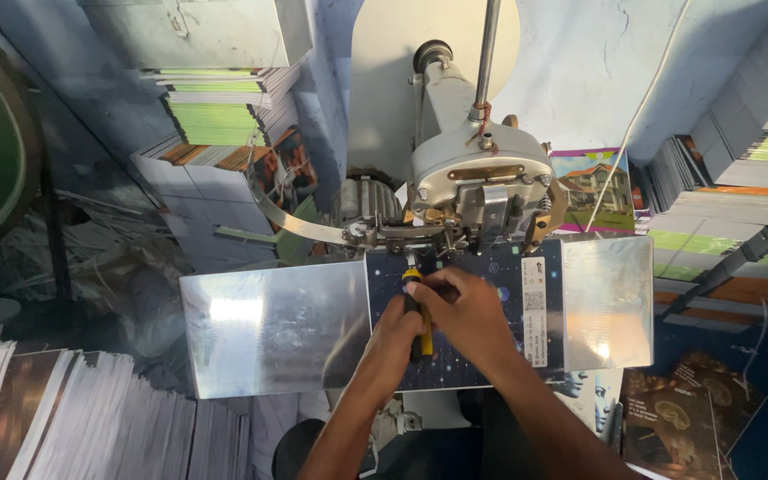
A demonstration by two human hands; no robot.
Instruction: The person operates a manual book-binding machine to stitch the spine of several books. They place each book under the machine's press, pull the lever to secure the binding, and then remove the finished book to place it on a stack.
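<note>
Two bare hands are meeting over a dark booklet (491, 293) at the centre of the frame, both forearms reaching up from six o'clock. The right hand (468, 316) is curling knuckles-up, its fingers wrapping the top of a yellow-and-black screwdriver (415, 307). The left hand (395, 333), coming in from seven o'clock, is clenching the lower part of the same handle, wrist bent slightly inward. The tool is standing nearly upright in the view, its tip pointing toward twelve o'clock at the foot of the machine head (482, 191).

The booklet is lying flat on a shiny metal table (268, 324), a white label strip (533, 311) running along its side at three o'clock of the hands. The grey machine head is sitting at twelve o'clock, touching the booklet's far edge, with a steel rod (488, 53) rising from its top and a curved metal band (291, 218) sweeping away toward ten o'clock.

Stacks of printed booklets are crowding the scene: a green-edged pile (215, 111) at eleven o'clock, slanting stacks (740, 187) at two o'clock, pale stacks (73, 418) at eight o'clock. Dark covers (686, 409) are lying at four o'clock, and a cover showing a house (602, 187) is leaning just beside the machine at one o'clock.
</note>
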